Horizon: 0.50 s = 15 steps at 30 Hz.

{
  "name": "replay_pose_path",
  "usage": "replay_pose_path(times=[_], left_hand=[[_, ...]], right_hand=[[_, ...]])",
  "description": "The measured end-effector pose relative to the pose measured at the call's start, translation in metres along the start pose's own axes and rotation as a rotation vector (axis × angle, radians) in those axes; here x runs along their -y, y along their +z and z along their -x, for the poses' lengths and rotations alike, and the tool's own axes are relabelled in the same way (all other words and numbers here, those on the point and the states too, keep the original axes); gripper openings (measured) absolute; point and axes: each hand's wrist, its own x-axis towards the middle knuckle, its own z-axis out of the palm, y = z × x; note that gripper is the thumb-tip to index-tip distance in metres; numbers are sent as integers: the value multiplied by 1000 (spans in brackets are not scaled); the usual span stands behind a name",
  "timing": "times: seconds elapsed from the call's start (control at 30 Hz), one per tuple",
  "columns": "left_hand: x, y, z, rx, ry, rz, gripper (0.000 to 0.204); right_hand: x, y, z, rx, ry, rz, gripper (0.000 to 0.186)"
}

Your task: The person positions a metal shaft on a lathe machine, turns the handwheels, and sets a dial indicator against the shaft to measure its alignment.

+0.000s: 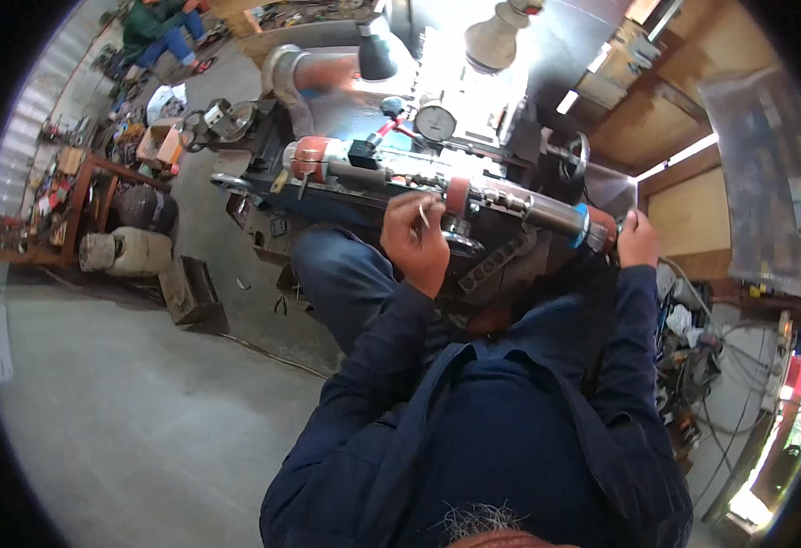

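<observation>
Left hand (pixel 416 241) holding thin pale piece (pixel 423 216); right hand (pixel 638 241) at machine (pixel 554 216) end; dial gauge (pixel 435 121) beyond.

The shiny knobbly shaft (pixel 496 194) lies near the middle of the frame, slanting slightly down toward the right, lengthwise between two grey metal cylinders. The left cylinder (pixel 355 173) ends in an orange-red collar (pixel 310 157); the right cylinder (pixel 556 215) carries a blue band (pixel 583 220) and meets a reddish end piece (pixel 604 226), partly covered, right of centre. A narrow orange-red wheel (pixel 457 194) stands upright at the shaft; whether they touch cannot be told. Just left of the wheel, a short, thin white stick (pixel 423 216) is tilted.
</observation>
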Motion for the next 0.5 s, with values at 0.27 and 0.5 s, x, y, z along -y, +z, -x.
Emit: replay_pose_path(times=[0.27, 0.5], left_hand=[[13, 46, -26, 204, -144, 189, 21], [25, 48, -6, 186, -262, 156, 22]], right_hand=[[8, 2, 8, -99, 39, -30, 35], [10, 2, 8, -105, 50, -73, 34]])
